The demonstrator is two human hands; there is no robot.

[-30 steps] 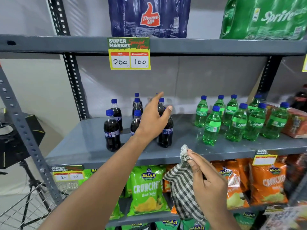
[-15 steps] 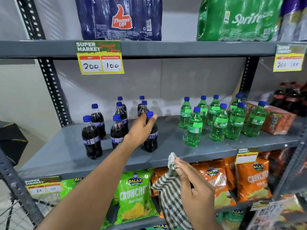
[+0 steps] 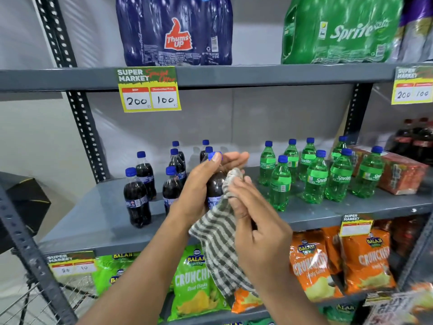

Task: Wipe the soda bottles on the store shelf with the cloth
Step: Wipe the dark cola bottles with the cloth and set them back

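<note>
Cola bottle point(image 3: 214, 186) in left hand point(image 3: 201, 184), checked cloth point(image 3: 220, 233) draped from right hand point(image 3: 257, 233)

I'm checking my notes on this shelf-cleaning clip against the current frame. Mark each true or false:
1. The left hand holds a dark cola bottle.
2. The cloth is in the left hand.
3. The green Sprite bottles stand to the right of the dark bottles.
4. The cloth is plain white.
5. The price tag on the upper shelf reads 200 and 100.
1. True: the left hand grips the dark cola bottle.
2. False: the right hand presses the cloth to the bottle.
3. True: the Sprite bottles stand to the right.
4. False: it is checked, dark and light.
5. True: the price tag reads so.
</note>
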